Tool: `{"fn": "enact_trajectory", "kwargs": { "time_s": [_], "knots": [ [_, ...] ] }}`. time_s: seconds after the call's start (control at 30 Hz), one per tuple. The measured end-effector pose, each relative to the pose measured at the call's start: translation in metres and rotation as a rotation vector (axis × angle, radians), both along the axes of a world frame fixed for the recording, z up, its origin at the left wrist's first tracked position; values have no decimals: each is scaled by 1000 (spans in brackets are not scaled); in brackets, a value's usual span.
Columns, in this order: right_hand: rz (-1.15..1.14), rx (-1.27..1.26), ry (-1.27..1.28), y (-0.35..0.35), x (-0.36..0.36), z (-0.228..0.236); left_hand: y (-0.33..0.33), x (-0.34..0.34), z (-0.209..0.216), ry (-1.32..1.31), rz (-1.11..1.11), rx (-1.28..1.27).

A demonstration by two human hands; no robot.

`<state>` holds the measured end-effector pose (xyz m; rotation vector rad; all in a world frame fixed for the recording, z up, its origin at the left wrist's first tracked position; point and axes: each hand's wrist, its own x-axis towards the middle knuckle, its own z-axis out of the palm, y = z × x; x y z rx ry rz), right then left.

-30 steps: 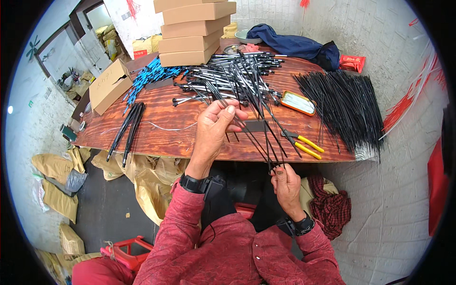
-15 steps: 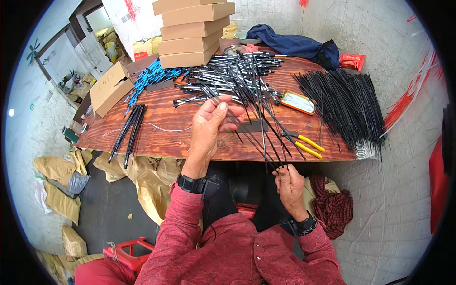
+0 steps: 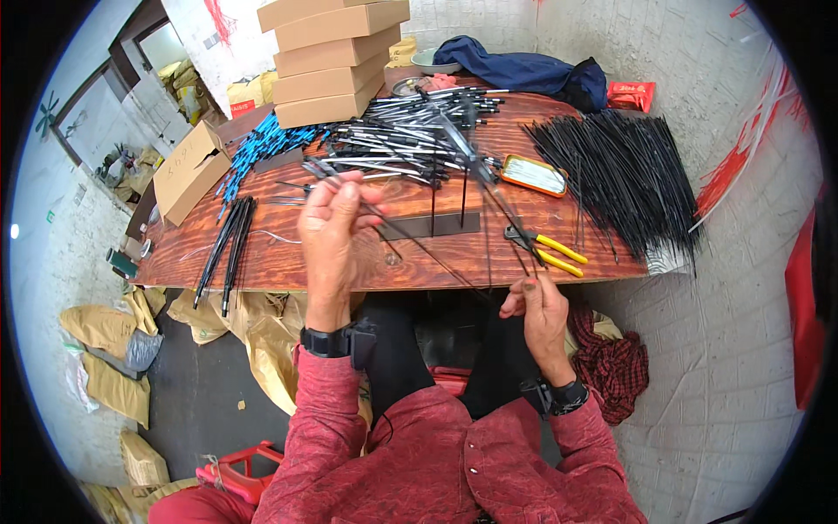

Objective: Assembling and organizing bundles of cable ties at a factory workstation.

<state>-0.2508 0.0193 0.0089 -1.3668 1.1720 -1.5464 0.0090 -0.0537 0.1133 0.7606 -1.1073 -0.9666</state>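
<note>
My left hand [image 3: 332, 236], raised over the table's near edge, is closed around a few thin black rods [image 3: 428, 251] that slant down to the right. Lower and to the right, my right hand [image 3: 543, 319] pinches the ends of other thin dark rods [image 3: 491, 188], which fan upward and are partly blurred. Behind them lies a heap of black-and-silver rods [image 3: 397, 140]. Yellow-handled pliers [image 3: 559, 248] rest just above my right hand. A flat dark bar [image 3: 449, 224] lies between my hands on the wooden table [image 3: 262, 266].
Long black rods [image 3: 611, 183] are piled at the right, beside an orange-rimmed tin [image 3: 534, 175]. A small black bundle [image 3: 229, 249] and blue rods [image 3: 262, 153] lie left. Stacked cardboard boxes [image 3: 327, 79], an open carton [image 3: 188, 175] and a dark blue cloth [image 3: 524, 74] stand farther back.
My hands have drawn apart, the left moving left with its rods and the right slightly right. The rods they share in the earlier frame are now split into two groups.
</note>
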Motion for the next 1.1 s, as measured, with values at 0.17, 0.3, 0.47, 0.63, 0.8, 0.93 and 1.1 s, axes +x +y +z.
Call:
{"fn": "enact_trajectory", "kwargs": {
  "time_s": [0.17,0.3,0.47,0.63,0.8,0.93,1.1],
  "knots": [
    [180,225,-268,5,-15,12,3,26,8,-6,102,-21],
    [509,269,-484,7,-19,18,6,16,2,-49,25,47],
    [670,369,-491,9,-12,20,7,-13,-4,-19,-55,125],
    [689,392,-456,18,-11,12,-1,-20,-7,-6,-107,113],
    [645,348,-294,18,-11,16,-1,-24,-7,33,-81,112],
    [608,323,-204,21,-9,16,-2,-25,-9,79,-75,115],
    [606,343,-236,19,-11,17,-3,-24,-10,92,-124,121]
  ]
}}
